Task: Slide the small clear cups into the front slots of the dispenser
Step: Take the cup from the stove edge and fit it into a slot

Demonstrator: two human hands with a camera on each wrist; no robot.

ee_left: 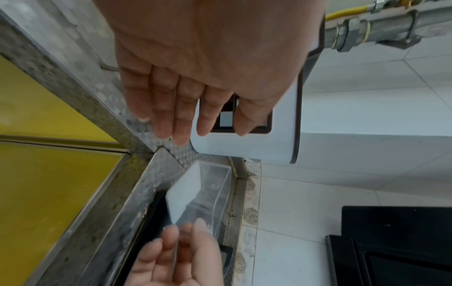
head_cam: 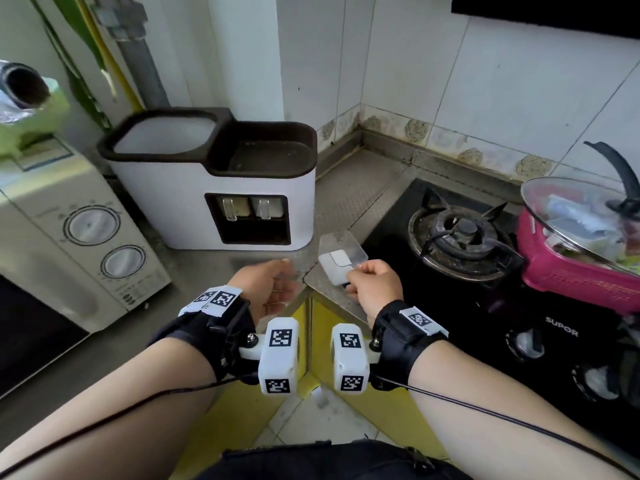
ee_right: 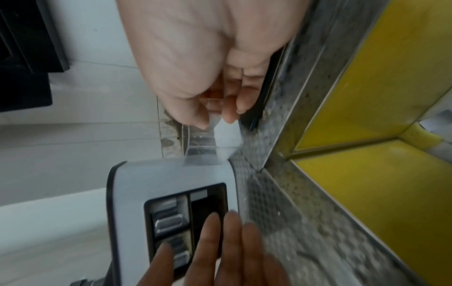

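The white dispenser (head_cam: 180, 188) with a dark rim stands on the steel counter against the tiled wall. Its dark front recess (head_cam: 247, 233) has two clear levers above the bare slots. My right hand (head_cam: 370, 282) pinches a small clear cup (head_cam: 341, 258) with a white face by its near edge, just right of the dispenser's lower corner. In the right wrist view the cup (ee_right: 220, 143) sits between thumb and fingers, pointing at the dispenser (ee_right: 151, 178). My left hand (head_cam: 270, 289) hovers open in front of the recess, fingers (ee_left: 181, 116) straight, holding nothing. The cup (ee_left: 195, 191) shows below them.
A beige microwave oven (head_cam: 86, 244) stands left of the dispenser. A black gas stove (head_cam: 460, 237) is on the right, with a pink basket (head_cam: 581, 271) under a glass lid. The counter corner edge (head_cam: 311, 289) and yellow cabinet doors (head_cam: 346, 403) lie below my hands.
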